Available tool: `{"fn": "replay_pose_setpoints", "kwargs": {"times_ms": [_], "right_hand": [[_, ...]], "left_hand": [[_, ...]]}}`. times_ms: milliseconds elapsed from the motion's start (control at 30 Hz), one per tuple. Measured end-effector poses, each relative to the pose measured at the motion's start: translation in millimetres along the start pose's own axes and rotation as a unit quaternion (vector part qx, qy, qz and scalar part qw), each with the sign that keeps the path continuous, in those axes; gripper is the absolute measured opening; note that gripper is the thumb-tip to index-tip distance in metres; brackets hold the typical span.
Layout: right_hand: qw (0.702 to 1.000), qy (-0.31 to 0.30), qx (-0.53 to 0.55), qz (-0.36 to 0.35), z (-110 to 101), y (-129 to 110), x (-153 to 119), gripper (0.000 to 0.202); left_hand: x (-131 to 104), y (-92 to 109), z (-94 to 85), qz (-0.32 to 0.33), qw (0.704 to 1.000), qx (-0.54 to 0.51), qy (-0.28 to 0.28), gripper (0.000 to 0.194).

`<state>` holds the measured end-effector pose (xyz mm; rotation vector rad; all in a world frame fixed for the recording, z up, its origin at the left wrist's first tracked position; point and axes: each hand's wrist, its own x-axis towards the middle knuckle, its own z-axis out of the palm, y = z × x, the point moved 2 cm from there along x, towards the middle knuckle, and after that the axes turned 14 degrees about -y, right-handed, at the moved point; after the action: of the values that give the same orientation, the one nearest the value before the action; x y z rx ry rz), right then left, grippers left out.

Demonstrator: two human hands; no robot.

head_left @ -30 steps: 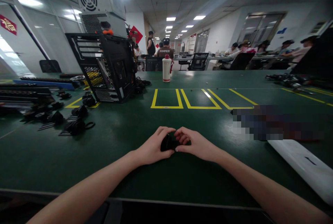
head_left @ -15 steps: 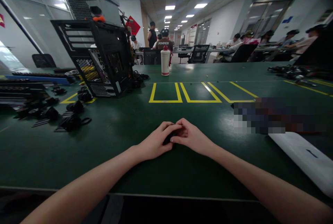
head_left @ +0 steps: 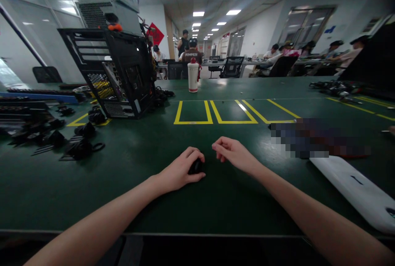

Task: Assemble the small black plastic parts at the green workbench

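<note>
My left hand (head_left: 182, 169) rests on the green table (head_left: 234, 204), its fingers curled round a small black object (head_left: 195, 166). Most of that object is hidden by the fingers, and its kind cannot be made out. To the right, apart from it, my right hand (head_left: 231, 152) is raised a little with the fingers bent in and the fingertips close together. Whether anything small is between those fingertips cannot be seen.
Bundled black cables (head_left: 80, 146) lie at the left, before a black computer case (head_left: 123, 72) with power supplies (head_left: 105, 2) on top. Yellow tape outlines (head_left: 193, 122) and a white cup (head_left: 193, 77) are ahead. A white object (head_left: 352, 187) lies at right. People sit farther back.
My hands were together over the black object. My right hand has now come away to the right, while my left hand keeps hold of it. The view has shifted slightly.
</note>
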<state>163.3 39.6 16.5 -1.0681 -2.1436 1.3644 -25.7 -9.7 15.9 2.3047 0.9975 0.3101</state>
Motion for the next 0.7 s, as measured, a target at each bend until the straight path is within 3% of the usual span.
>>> {"fn": "replay_pose_setpoints", "kwargs": {"times_ms": [100,200,300,400,533,700], "right_hand": [[0.994,0.106,-0.018,-0.008,-20.6,10.1,2.7,0.021],[0.963,0.186,-0.190,-0.053,-27.1,7.4,3.7,0.043],[0.931,0.188,-0.312,-0.024,-26.2,2.9,3.6,0.016],[0.959,0.155,-0.228,0.059,-32.5,9.3,1.9,0.043],[0.976,0.172,-0.129,0.029,-45.8,17.9,-0.6,0.027],[0.975,0.190,-0.105,0.041,-49.4,16.8,-1.9,0.045]], "left_hand": [[-2.8,-4.9,-4.9,-0.028,0.999,0.008,0.013,0.027],[-4.0,-7.7,-9.8,-0.047,0.999,0.002,0.011,0.027],[-4.5,-6.9,-12.7,-0.048,0.999,-0.001,0.011,0.027],[-5.0,-7.3,-13.0,-0.052,0.999,-0.009,0.006,0.029],[-4.8,-11.8,-11.4,-0.052,0.999,-0.008,-0.002,0.029],[-9.3,-15.8,-10.8,-0.058,0.998,0.001,0.007,0.028]]}}
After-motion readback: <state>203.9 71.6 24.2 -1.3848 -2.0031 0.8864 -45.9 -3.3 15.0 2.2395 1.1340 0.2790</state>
